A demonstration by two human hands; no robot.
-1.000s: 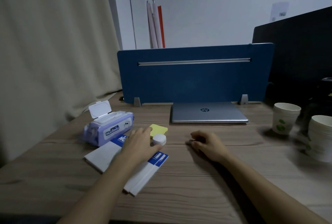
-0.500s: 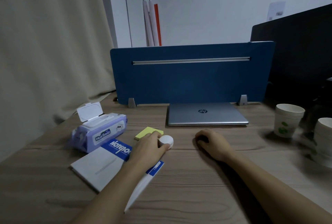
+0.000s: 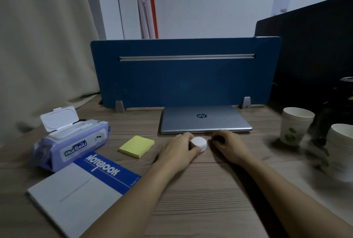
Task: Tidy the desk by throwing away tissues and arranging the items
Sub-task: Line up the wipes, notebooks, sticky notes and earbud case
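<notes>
My left hand (image 3: 180, 151) grips a small round white container (image 3: 199, 143) on the wooden desk (image 3: 200, 199), just in front of the closed silver laptop (image 3: 205, 119). My right hand (image 3: 228, 145) rests curled on the desk right beside the container, fingers closed; whether it holds anything is hidden. A yellow sticky-note pad (image 3: 137, 146) lies to the left. A blue-and-white notebook (image 3: 82, 190) lies at the front left. Behind it sits a purple wet-wipe pack (image 3: 70, 145) with its white lid flipped open.
A blue divider panel (image 3: 183, 73) stands at the desk's back. Stacked paper cups (image 3: 295, 126) and another stack (image 3: 341, 150) stand at the right, with dark objects behind them. A curtain hangs at the left.
My left hand has slid the white container to the right, off the notebook area and past the sticky notes, until it sits next to my right hand. The view has shifted too.
</notes>
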